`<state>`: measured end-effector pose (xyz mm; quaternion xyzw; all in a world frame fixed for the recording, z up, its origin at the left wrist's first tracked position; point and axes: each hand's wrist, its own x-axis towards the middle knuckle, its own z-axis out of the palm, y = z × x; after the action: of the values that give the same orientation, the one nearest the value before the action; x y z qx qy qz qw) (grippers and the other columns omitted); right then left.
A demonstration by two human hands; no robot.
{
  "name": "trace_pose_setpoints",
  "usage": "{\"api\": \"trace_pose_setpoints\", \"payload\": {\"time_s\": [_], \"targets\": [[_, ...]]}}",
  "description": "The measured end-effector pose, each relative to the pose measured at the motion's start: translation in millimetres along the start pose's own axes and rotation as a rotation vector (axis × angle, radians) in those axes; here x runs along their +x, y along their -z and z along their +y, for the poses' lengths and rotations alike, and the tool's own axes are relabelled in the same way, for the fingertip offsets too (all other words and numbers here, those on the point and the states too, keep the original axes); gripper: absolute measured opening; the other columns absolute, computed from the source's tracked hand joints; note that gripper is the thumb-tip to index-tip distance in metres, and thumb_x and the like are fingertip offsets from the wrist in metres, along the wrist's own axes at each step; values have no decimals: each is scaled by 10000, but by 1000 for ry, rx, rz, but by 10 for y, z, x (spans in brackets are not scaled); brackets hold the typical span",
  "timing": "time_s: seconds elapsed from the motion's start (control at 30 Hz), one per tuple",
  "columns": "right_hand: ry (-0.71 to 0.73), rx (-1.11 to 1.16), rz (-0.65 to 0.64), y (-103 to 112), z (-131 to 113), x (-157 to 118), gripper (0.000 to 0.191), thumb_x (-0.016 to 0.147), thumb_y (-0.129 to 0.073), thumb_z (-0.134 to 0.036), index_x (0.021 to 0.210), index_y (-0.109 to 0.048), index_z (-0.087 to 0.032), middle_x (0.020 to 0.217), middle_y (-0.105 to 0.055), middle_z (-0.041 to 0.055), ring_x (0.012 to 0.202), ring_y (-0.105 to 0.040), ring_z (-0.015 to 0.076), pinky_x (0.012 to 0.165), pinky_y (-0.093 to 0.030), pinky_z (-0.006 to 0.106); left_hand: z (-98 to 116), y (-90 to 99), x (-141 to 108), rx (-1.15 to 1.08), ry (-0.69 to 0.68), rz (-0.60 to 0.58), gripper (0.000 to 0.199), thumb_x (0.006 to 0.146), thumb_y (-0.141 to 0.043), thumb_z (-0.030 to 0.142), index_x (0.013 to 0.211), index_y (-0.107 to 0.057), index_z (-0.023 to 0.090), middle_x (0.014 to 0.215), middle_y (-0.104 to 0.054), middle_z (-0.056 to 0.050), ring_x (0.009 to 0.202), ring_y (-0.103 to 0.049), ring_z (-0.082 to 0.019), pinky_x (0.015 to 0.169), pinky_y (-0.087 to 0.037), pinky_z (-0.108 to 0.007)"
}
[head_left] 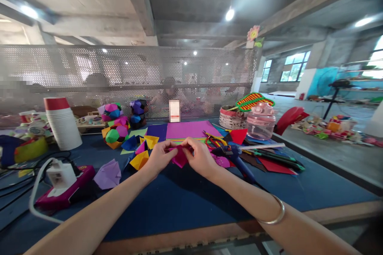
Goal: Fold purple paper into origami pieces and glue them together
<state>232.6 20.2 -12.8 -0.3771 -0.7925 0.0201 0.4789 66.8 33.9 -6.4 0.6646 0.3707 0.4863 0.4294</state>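
A small magenta paper piece is held between both hands above the blue table mat. My left hand pinches its left side. My right hand grips its right side, fingers bent round the upper edge. Folded yellow paper pieces lie just left of my left hand, with blue and magenta ones among them. Behind the hands is a stack of coloured sheets, purple on top. A blue glue gun lies right of my right hand.
Left are a purple power strip with cables, a lilac folded paper, stacked paper cups and coloured paper balls. Right are a pink bottle, a woven basket and green-handled scissors. A perforated screen stands behind.
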Motion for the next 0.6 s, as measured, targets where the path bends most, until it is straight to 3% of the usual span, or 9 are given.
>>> {"api": "trace_pose_setpoints", "payload": {"time_s": [0.37,0.5,0.6], "targets": [[144,-60,-24,56,-50,3,176,820,-484,-42,767,-540,-201,775,-588,44,774,-557,199,708,-420,298,48,34,-17,-128,119,-28,225,633,-697,262,803,-653,121,624,-654,2,523,-594,-110,521,-472,-220],[117,-59,-7,45,-44,-21,130,849,-496,-84,892,-540,-199,830,-613,46,783,-580,198,714,-438,300,79,49,0,-120,81,-12,165,637,-690,216,770,-671,120,598,-639,28,503,-549,-74,508,-423,-181],[109,-49,-1,36,-45,-25,206,857,-504,-90,1029,-547,-195,969,-645,75,914,-601,216,793,-454,321,97,53,8,-110,51,-4,175,634,-685,180,794,-699,112,626,-667,17,536,-566,-83,529,-427,-183]]}}
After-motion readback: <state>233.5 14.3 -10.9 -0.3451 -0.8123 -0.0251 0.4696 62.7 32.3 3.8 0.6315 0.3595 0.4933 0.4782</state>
